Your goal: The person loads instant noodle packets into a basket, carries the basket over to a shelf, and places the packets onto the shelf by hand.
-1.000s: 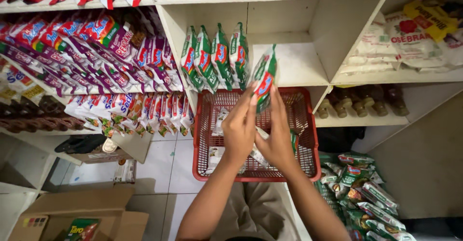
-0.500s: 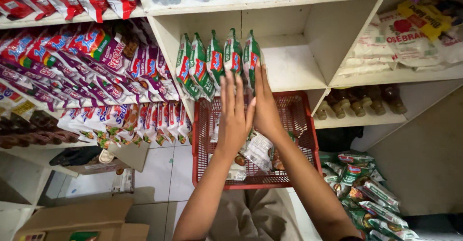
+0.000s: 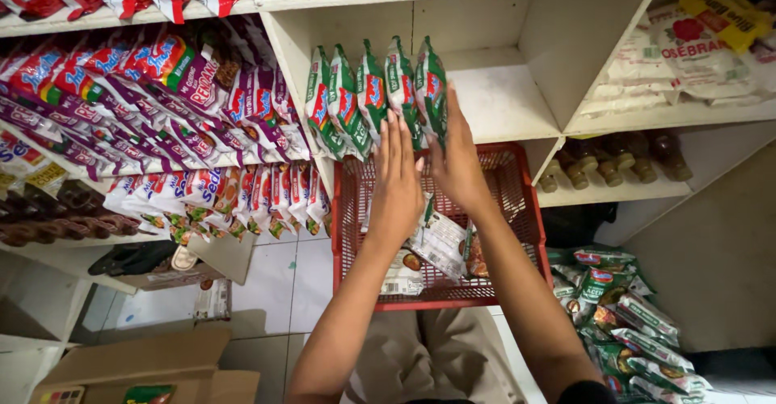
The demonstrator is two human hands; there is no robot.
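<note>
A red plastic basket (image 3: pixel 517 210) was found resting on the lap, nearest the camera, with several loose packets (image 3: pixel 440 246) left lying in it. Above it both hands were raised to the white shelf (image 3: pixel 501 101). The left hand (image 3: pixel 396 181) was held flat, fingers straight and released, its tips against the lower edge of the row of green packets (image 3: pixel 372 97). The right hand (image 3: pixel 457 157) was likewise open and grasping nothing, its fingers laid along the outermost packet of the row.

One second earlier a single green packet had been held between the hands over the basket; half a second earlier it had been set at the right end of the row. It was judged that the packet had been placed and was being pressed into line. Further off, bottles (image 3: pixel 606 165) were noted on the lower right shelf.
</note>
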